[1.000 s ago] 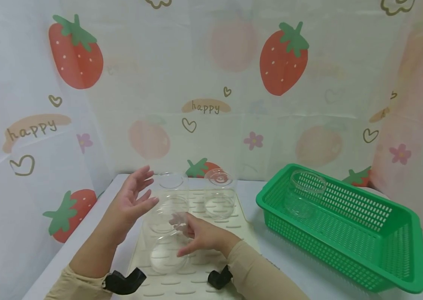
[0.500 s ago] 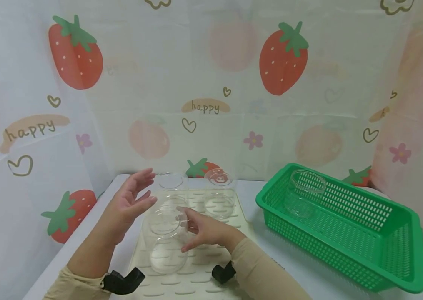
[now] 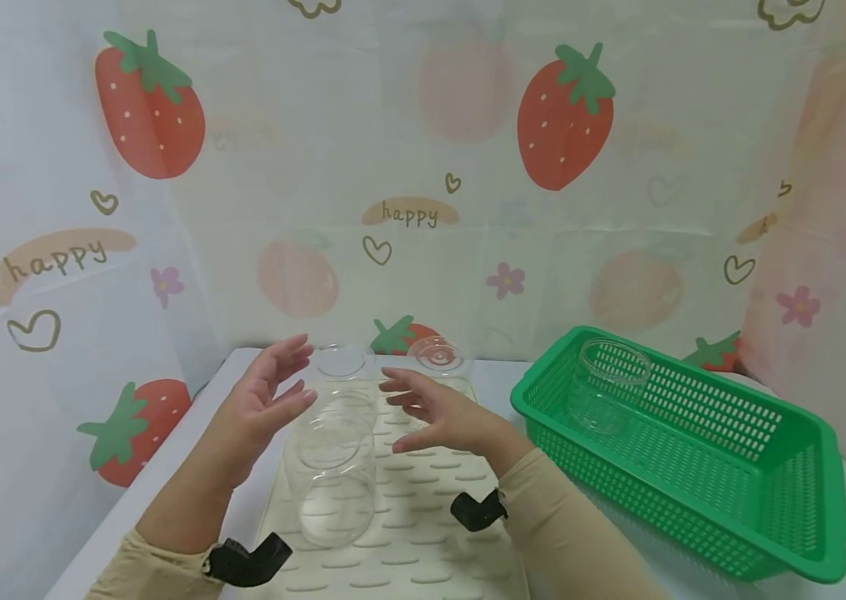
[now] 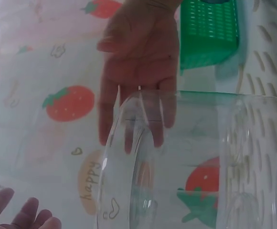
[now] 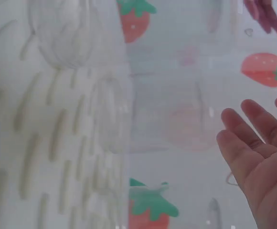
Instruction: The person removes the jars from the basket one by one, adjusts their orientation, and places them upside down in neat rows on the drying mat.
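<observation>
On the cream ridged mat (image 3: 438, 533) stand several clear plastic jars. The front jar (image 3: 336, 492) is on the left, a far-left jar (image 3: 342, 363) stands behind it, and a far-right jar (image 3: 439, 354) is partly covered by the right hand. Their ringed upper faces suggest they are bottom up. My left hand (image 3: 265, 400) hovers left of the row, fingers spread and holding nothing. Right of the front jar, my right hand (image 3: 448, 417) is in the air with loosely bent fingers and nothing in its grasp. In the left wrist view, a jar (image 4: 143, 191) overlaps the right fingertips.
A green slotted basket (image 3: 640, 500) sits to the right, with one clear jar (image 3: 608, 392) inside its far left end. A strawberry-print cloth (image 3: 423, 150) stands close behind the table and along its sides. Transparent jar walls overlap, so their edges are faint.
My right hand has come away from the front jar, moving up and to the right. The left hand stays almost in place, and the jars have not visibly shifted.
</observation>
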Action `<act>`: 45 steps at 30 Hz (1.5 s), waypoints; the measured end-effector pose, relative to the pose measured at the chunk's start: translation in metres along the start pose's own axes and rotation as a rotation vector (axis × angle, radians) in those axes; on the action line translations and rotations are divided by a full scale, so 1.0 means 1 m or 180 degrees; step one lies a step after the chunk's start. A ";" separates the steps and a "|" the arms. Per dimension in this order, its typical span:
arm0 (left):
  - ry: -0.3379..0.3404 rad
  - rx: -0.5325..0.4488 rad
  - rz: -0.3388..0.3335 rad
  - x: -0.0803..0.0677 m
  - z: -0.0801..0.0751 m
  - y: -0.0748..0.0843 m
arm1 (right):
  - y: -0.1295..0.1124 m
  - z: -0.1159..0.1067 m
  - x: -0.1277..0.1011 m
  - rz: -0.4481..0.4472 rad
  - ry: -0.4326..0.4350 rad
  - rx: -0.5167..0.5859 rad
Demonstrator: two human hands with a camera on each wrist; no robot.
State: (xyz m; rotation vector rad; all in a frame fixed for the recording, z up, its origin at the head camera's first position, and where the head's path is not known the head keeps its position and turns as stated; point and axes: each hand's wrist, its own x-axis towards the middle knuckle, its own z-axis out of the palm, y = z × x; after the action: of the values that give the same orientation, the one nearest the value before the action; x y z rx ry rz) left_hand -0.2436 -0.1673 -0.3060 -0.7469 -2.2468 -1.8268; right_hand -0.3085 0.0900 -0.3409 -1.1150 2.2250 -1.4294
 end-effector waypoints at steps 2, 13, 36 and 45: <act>-0.0013 -0.0036 0.0001 0.001 0.001 0.000 | -0.005 -0.007 -0.003 -0.0020 0.0023 -0.0076; -0.0131 -0.0132 0.0020 0.010 0.013 0.003 | -0.031 -0.038 -0.024 -0.0292 0.0158 -0.0363; -0.0614 -0.0553 0.0076 0.045 0.081 0.018 | -0.036 -0.129 -0.087 0.0138 0.0916 -0.0609; -0.0779 -0.0676 0.0019 0.056 0.113 0.016 | -0.023 -0.163 -0.117 0.0295 0.1267 -0.0864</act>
State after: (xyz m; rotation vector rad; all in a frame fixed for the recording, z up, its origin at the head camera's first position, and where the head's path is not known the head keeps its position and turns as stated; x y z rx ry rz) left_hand -0.2636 -0.0421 -0.2968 -1.0656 -2.2052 -2.0970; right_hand -0.3159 0.2766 -0.2635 -0.8406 2.7760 -1.4439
